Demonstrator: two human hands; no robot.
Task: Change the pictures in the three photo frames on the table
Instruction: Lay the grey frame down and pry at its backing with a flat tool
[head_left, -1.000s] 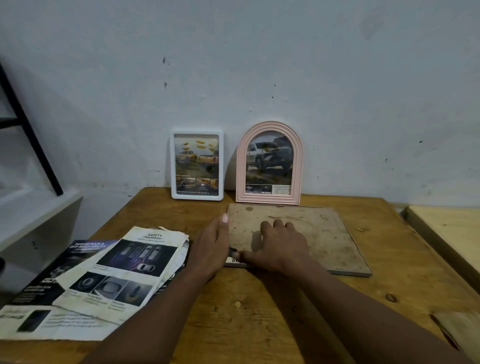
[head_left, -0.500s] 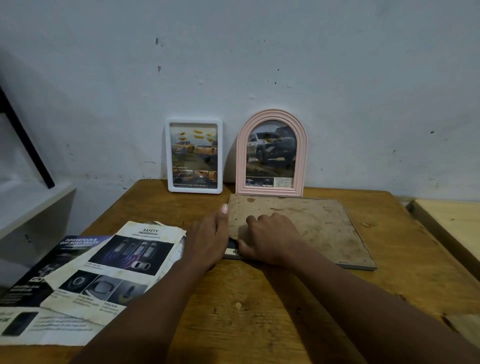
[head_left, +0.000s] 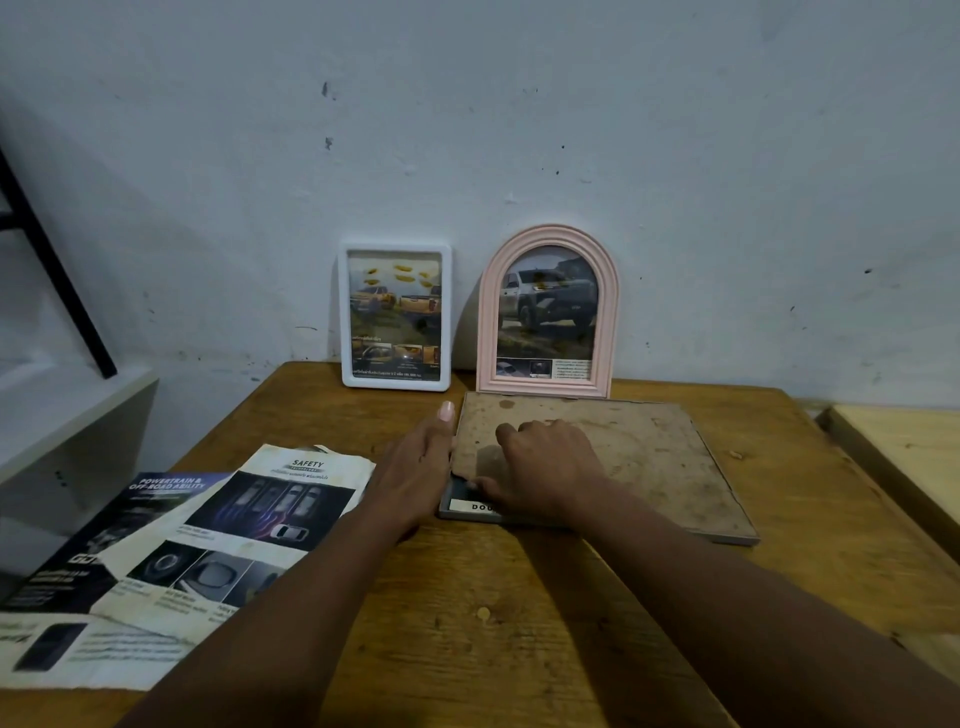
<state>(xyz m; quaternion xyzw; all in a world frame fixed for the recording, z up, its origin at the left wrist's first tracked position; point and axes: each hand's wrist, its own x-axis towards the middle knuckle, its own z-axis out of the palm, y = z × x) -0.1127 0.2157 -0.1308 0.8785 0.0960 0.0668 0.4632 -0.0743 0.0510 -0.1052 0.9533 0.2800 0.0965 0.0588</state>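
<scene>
Gripping the brown backing board with the right hand at picture centre: fingers curled down onto the board, thumb tucked at its near-left corner, clamped on that corner. Bracing the left side of the grey photo frame with the left hand, fingers straight and together, edge-on against the rim, holding nothing. Grey frame face down on the wooden table, just right of centre, long side across the picture, board on top. Showing at the near-left corner: a dark bit of the picture inside plus a white label reading "DOU", the rest under the right hand. Standing upright against the wall at the table's far edge, above the hands: white rectangular photo frame centre-left with a yellow pickup print, pink arched photo frame just right of it with a grey pickup print, the two apart. Pink base just behind the grey frame's far edge; cannot tell whether touching. Spread at lower left: car brochure sheets, overlapping, top one headed "SAFETY", one beneath "POWERTRAIN & OFF-ROAD ABILITY", right edge near the left wrist. Far left: white shelf and slanted black bar. Right edge: paler wooden board beside the table.
</scene>
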